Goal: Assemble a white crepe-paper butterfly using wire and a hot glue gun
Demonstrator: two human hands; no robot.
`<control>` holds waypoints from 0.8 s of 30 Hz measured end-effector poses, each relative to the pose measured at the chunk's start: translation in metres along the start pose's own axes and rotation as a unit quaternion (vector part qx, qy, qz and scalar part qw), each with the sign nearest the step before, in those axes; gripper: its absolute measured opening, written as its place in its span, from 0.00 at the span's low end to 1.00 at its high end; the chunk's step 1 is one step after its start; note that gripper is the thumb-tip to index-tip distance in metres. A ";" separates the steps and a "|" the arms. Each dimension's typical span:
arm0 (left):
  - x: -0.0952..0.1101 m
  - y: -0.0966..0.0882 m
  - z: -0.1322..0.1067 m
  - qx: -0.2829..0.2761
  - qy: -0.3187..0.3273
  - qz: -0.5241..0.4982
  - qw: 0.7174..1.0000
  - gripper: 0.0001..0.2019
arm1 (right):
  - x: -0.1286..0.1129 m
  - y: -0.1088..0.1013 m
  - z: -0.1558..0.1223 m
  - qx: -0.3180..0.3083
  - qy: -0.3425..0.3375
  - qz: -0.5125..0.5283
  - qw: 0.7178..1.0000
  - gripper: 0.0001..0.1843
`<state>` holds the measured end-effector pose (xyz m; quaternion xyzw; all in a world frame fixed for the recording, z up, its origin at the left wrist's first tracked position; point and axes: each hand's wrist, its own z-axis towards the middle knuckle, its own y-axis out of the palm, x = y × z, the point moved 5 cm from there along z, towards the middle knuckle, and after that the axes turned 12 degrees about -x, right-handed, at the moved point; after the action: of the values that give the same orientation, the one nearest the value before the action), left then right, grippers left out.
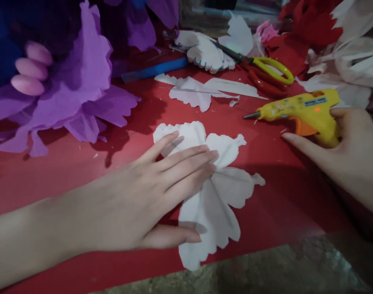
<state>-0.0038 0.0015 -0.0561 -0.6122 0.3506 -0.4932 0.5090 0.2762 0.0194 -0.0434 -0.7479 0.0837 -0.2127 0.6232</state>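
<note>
A white paper flower (232, 183) with scalloped petals and creased lines lies spread on the red surface. My left hand (161, 179) rests flat over its left part, fingers stretched out and thumb apart on a lower petal; the petals under the fingers are partly hidden. At the right, my right hand (351, 151) is around the handle of a yellow hot glue gun (302, 106), its thumb stretched out below the orange trigger. The gun's metal nozzle points left, above the flower's right side, and a small orange light glows on its body. Most of the right fingers are hidden behind the handle.
Scissors (270, 73) with yellow and red handles lie behind the flower, near white paper scraps (192, 92) and a blue strip (155, 69). Large purple paper petals (85, 81) stand at left beside pink oval pieces (31, 69). Red paper (290, 49) is at back right.
</note>
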 end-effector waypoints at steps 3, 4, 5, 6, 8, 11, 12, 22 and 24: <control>0.001 -0.002 -0.001 0.006 -0.002 0.004 1.000 0.30 | 0.003 -0.001 0.001 -0.034 0.063 -0.005 0.997 0.43; 0.001 -0.003 -0.001 0.007 -0.004 0.007 1.000 0.30 | -0.001 -0.006 -0.001 0.006 0.025 -0.001 1.000 0.44; 0.001 -0.004 -0.001 0.008 -0.008 0.010 1.000 0.29 | -0.007 -0.012 -0.006 0.064 -0.032 0.006 0.997 0.45; 0.000 -0.004 -0.001 0.008 -0.011 0.012 1.000 0.29 | -0.014 -0.017 -0.014 0.126 -0.102 0.018 0.987 0.44; 0.000 -0.005 0.000 0.011 -0.015 0.016 1.000 0.29 | -0.031 -0.022 -0.035 0.194 -0.253 0.049 0.947 0.32; 0.001 -0.006 0.000 0.014 -0.008 0.029 0.999 0.30 | -0.065 -0.016 -0.073 0.164 -0.493 0.066 0.852 0.20; 0.003 -0.005 0.000 0.012 -0.002 0.033 0.999 0.30 | -0.074 -0.011 -0.083 0.145 -0.536 0.054 0.830 0.21; 0.009 -0.010 -0.001 0.036 0.012 0.071 0.997 0.24 | -0.100 0.005 -0.103 0.128 -0.570 0.025 0.811 0.29; 0.010 -0.010 -0.001 0.033 0.012 0.071 0.997 0.24 | -0.100 0.005 -0.103 0.129 -0.572 0.019 0.810 0.29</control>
<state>-0.0029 -0.0056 -0.0442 -0.5629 0.3829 -0.4739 0.5585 0.1435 -0.0353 -0.0559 -0.6456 -0.3020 0.2566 0.6528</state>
